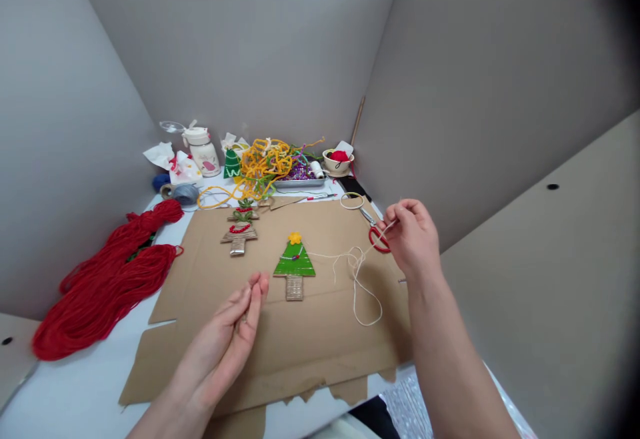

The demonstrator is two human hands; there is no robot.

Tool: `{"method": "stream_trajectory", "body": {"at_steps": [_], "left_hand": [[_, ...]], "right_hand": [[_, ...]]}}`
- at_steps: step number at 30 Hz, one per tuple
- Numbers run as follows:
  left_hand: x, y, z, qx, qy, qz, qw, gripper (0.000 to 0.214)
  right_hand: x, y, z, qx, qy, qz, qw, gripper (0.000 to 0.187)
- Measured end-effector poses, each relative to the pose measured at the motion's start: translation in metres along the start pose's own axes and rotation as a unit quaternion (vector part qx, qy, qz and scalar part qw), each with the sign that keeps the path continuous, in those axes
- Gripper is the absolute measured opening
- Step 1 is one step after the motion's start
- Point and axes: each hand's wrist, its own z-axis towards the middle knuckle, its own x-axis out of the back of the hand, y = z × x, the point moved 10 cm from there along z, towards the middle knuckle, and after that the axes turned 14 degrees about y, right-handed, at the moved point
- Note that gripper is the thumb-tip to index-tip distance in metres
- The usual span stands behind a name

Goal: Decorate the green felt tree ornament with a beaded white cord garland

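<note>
A green Christmas tree ornament (295, 264) with a yellow star top and a twine-wrapped trunk lies on a cardboard sheet (310, 345). From its decorated front a thin cream thread (356, 279) runs right in loose loops and rises to my right hand (414, 235). The fingertips of that hand pinch the thread above the red-handled scissors (379, 240). My left hand (235, 329) hovers low and left of the ornament with thumb and fingers pressed together; whether anything is between them cannot be made out. Two twine-wrapped trees (240, 239) with red beads lie farther back.
Red yarn skeins (115, 279) lie along the left side. At the back stand a white bottle (204, 155), a heap of yellow yarn (267, 162), a bead tray (300, 183) and a bowl (338, 164) with red yarn. Grey panels enclose the table.
</note>
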Motion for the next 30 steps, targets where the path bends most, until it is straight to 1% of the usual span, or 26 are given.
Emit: {"method": "stream_trajectory", "body": {"at_steps": [1, 3, 5, 7, 9, 10, 13, 15, 17, 18, 21, 23, 25, 27, 29, 30], "left_hand": [[-0.004, 0.003, 0.004, -0.012, -0.012, 0.017, 1.000, 0.029], [-0.018, 0.005, 0.014, -0.021, -0.056, 0.056, 0.997, 0.020], [-0.037, 0.001, 0.022, -0.009, -0.105, 0.092, 0.990, 0.014], [-0.055, -0.003, 0.032, 0.008, -0.134, 0.121, 0.984, 0.014], [-0.073, -0.005, 0.044, 0.020, -0.143, 0.136, 0.980, 0.016], [-0.082, -0.007, 0.050, 0.027, -0.145, 0.137, 0.980, 0.018], [-0.105, -0.011, 0.067, 0.043, -0.151, 0.120, 0.980, 0.018], [-0.117, -0.015, 0.078, 0.037, -0.159, 0.117, 0.980, 0.020], [-0.124, -0.020, 0.087, 0.039, -0.159, 0.123, 0.979, 0.028], [-0.125, -0.023, 0.093, 0.045, -0.155, 0.124, 0.979, 0.028], [-0.128, -0.024, 0.109, 0.057, -0.150, 0.109, 0.981, 0.019], [-0.132, -0.017, 0.118, 0.043, -0.172, 0.094, 0.980, 0.016], [-0.136, -0.008, 0.123, 0.019, -0.203, 0.084, 0.975, 0.016], [-0.137, 0.000, 0.126, -0.009, -0.216, 0.081, 0.973, 0.020], [-0.135, 0.004, 0.128, -0.025, -0.209, 0.082, 0.974, 0.024], [-0.134, 0.005, 0.129, -0.028, -0.202, 0.083, 0.975, 0.021]], "right_hand": [[-0.003, -0.004, -0.004, -0.011, -0.010, 0.017, 1.000, 0.012], [-0.010, -0.011, -0.010, -0.023, -0.035, 0.032, 0.999, 0.012], [-0.019, -0.015, -0.014, -0.017, -0.057, 0.030, 0.998, 0.010], [-0.025, -0.013, -0.015, 0.002, -0.060, 0.012, 0.998, 0.009], [-0.032, -0.003, -0.017, 0.012, -0.064, -0.015, 0.998, 0.010], [-0.038, 0.005, -0.019, 0.007, -0.076, -0.027, 0.997, 0.012], [-0.059, 0.038, -0.031, -0.037, -0.143, -0.056, 0.987, 0.015], [-0.071, 0.058, -0.042, -0.067, -0.181, -0.072, 0.979, 0.016], [-0.077, 0.074, -0.049, -0.083, -0.193, -0.084, 0.974, 0.016], [-0.078, 0.081, -0.051, -0.087, -0.190, -0.089, 0.974, 0.016], [-0.072, 0.098, -0.051, -0.075, -0.152, -0.115, 0.979, 0.015], [-0.065, 0.107, -0.050, -0.061, -0.124, -0.142, 0.980, 0.015], [-0.059, 0.114, -0.049, -0.054, -0.110, -0.164, 0.979, 0.014], [-0.058, 0.118, -0.051, -0.053, -0.119, -0.171, 0.977, 0.013], [-0.060, 0.118, -0.054, -0.045, -0.137, -0.165, 0.976, 0.010], [-0.061, 0.117, -0.055, -0.041, -0.146, -0.159, 0.976, 0.009]]}}
